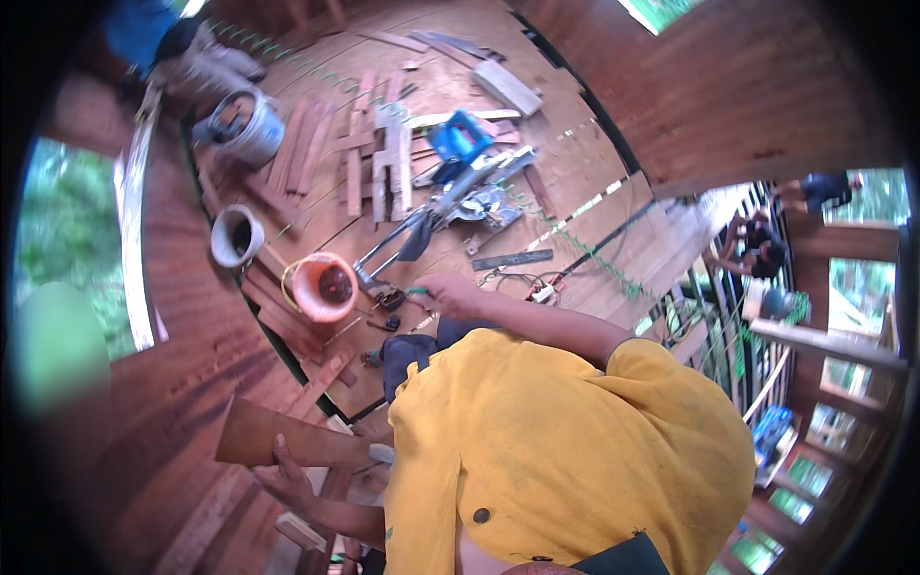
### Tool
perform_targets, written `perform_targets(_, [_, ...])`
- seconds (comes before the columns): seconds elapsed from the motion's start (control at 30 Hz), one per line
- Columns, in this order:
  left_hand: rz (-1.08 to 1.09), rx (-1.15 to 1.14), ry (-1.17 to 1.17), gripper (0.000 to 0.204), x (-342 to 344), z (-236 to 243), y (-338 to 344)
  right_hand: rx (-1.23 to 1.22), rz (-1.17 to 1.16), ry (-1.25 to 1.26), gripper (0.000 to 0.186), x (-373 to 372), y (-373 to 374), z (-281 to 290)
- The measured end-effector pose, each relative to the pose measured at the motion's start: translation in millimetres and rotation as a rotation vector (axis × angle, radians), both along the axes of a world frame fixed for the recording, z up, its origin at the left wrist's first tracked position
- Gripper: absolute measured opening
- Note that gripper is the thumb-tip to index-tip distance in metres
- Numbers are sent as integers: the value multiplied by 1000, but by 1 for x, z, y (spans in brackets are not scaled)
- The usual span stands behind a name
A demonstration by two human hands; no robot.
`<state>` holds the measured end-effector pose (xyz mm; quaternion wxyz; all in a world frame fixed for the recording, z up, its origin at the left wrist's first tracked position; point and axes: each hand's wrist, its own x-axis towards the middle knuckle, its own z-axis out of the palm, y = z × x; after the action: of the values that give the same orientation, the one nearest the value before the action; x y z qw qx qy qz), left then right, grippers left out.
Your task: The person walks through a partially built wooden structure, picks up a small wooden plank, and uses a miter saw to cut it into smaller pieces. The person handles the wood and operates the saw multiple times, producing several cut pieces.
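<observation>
Below me, my yellow shirt fills the lower middle. My left hand (286,479) grips a flat brown wooden board (249,433) at the lower left, fingers on its face. My right hand (450,295) reaches out above my knees, closed around a small green-handled object (418,290) whose far end I cannot make out clearly. Just left of that hand stands an orange bucket (328,266) with reddish contents, and small dark items (389,299) lie beside it on the wooden floor (575,230).
A blue mitre saw (460,139) stands among scattered planks (302,144). A white bucket (244,129) and grey bucket (235,235) are at left. A person (187,53) is at upper left; others (762,249) are by a railing at right. Cords and green hose cross the floor.
</observation>
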<state>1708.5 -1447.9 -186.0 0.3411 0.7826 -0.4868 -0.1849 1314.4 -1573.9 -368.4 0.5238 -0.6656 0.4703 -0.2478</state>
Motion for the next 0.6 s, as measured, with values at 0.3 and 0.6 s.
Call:
perform_targets(0.3, [-703, -339, 284, 76, -220, 41, -214, 235, -938, 291, 32, -307, 108, -31])
perform_targets(0.6, [-1062, 22, 966, 88, -414, 12, -346, 784, -1671, 302, 53, -297, 320, -94])
